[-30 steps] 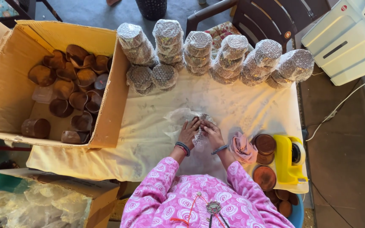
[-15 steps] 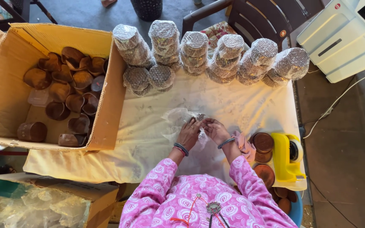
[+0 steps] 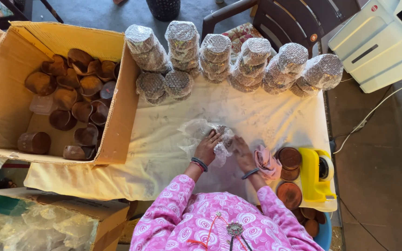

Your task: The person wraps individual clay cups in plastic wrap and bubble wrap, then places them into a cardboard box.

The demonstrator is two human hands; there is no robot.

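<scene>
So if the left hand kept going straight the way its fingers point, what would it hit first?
The left hand already touches the bubble-wrapped piece. Beyond that, probably the wrapped stacks at the table's far edge, though depth is unclear.

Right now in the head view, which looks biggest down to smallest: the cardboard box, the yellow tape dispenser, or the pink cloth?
1. Cardboard box, by far the largest.
2. Yellow tape dispenser.
3. Pink cloth, smallest, though it is bunched up beside the right hand, so its true size is unsure.
</scene>
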